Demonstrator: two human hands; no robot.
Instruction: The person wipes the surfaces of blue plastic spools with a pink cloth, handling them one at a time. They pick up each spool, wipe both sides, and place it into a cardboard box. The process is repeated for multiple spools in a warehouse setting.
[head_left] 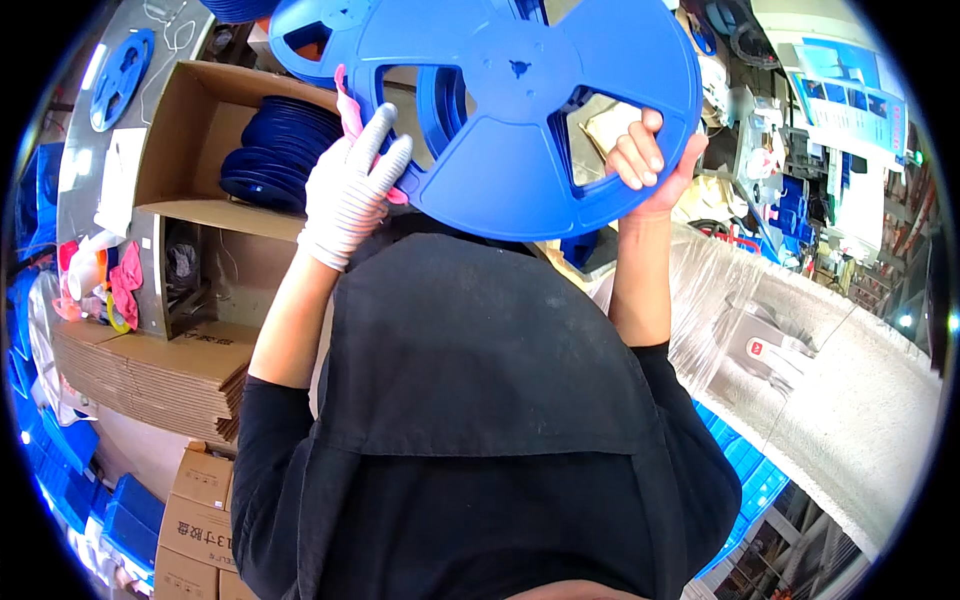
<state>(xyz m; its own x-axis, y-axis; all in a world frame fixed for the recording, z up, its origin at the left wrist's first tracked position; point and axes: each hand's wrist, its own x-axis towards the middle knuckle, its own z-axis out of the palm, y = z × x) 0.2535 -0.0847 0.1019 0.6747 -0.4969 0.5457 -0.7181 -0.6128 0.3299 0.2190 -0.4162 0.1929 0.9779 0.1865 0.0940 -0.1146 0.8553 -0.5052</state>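
Note:
A large blue plastic reel (500, 175) with wide cutouts is raised in front of me, its flat face turned toward me. My right hand (655, 165), bare, grips its right rim, the fingers hooked through a cutout and the thumb outside. On the left side, my left hand (348, 200) wears a pale striped glove and presses a pink cloth (349, 108) to the reel's edge. Two gloved fingers stick up with the cloth between them and the reel; the thumb is not clearly seen. More blue reels (310, 35) show partly behind this one.
An open cardboard box (165, 150) at left holds a stack of blue reels (275, 150). Below lie flattened cartons (150, 365) and closed boxes (195, 525). A pink rag (127, 285) hangs at the far left. A pale slab-like surface (840, 390) with plastic film runs along my right.

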